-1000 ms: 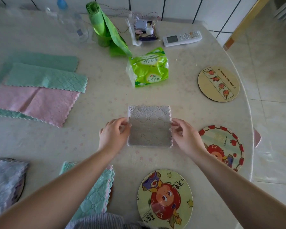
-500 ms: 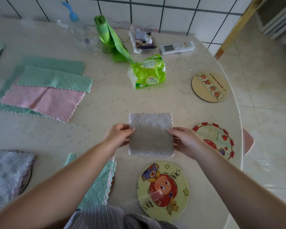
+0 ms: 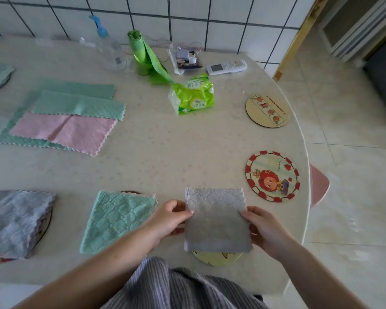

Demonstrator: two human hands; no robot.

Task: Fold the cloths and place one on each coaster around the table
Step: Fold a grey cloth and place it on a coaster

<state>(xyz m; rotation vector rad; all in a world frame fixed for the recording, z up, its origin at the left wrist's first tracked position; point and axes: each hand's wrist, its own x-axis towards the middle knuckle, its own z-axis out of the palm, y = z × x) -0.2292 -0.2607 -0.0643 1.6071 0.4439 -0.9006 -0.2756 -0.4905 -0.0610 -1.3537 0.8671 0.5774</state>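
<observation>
Grey folded cloth point(image 3: 216, 221) low in the frame's centre, my left hand point(image 3: 168, 218) and right hand point(image 3: 264, 228) pinching its side edges to hold it flat and square over the yellow coaster point(image 3: 216, 258) peeking below, probably for setting down.

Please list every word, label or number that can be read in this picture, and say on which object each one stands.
No text can be read with certainty.
Green packet: printed characters, too blurred to quote.
Striped-picture coaster: a line of small print along its edge, too small.
Red-rimmed coaster: small writing, too small.
Remote control: screen and buttons, unreadable.
</observation>
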